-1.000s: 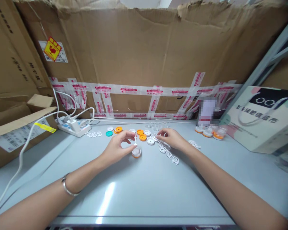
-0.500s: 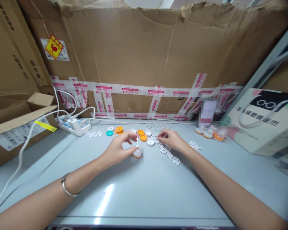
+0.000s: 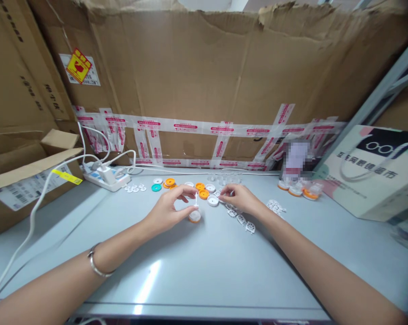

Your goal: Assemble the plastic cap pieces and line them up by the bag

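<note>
My left hand (image 3: 171,205) grips a small white stemmed plastic piece (image 3: 196,198) between thumb and fingertips, the stem upright. Just under it, a round part with a clear top and an orange base (image 3: 194,217) sits on the table; whether the two touch I cannot tell. My right hand (image 3: 237,197) is closed in a pinch at the back end of a row of flat white openwork plastic pieces (image 3: 241,220). What its fingertips hold, if anything, is too small to make out. Beside them lie a white round cap (image 3: 213,201) and an orange round cap (image 3: 204,194).
A teal cap (image 3: 156,188) and several white stemmed pieces (image 3: 134,188) lie left, near a power strip (image 3: 107,179). Clear cups (image 3: 224,178) stand at the back. More openwork pieces (image 3: 274,206) and orange-based parts (image 3: 294,190) lie right, by a paper bag (image 3: 363,176). A large carton (image 3: 190,81) walls the back.
My right hand has shifted slightly left, its fingertips now closer to the white cap. My left hand stays almost still with the stemmed piece. The view has moved a little.
</note>
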Tool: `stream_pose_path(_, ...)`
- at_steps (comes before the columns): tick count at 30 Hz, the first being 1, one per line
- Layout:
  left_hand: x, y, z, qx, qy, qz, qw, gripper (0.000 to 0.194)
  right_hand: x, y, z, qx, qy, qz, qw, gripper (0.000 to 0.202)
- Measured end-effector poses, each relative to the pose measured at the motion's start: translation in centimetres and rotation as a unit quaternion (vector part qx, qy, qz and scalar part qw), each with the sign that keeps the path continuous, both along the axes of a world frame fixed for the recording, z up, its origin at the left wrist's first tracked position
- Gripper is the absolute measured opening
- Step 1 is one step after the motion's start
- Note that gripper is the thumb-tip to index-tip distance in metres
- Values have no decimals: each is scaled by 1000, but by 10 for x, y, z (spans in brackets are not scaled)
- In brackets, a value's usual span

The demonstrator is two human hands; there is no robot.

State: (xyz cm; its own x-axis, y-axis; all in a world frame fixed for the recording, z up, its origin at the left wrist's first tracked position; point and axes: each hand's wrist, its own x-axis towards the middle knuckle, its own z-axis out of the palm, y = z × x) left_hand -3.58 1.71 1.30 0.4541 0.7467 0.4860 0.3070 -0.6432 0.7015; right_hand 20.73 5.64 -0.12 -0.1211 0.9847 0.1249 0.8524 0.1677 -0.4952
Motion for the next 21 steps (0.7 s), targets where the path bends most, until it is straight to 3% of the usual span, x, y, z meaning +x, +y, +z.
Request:
stream_pose_path(9, -1, -2, 3, 35, -16, 8, 999, 26, 0, -1, 1, 3, 11, -14, 1000, 10)
stream_pose_path(21, -2, -1, 3, 39, -12, -2, 999, 28, 10, -9, 7, 8, 36, 14, 999, 18)
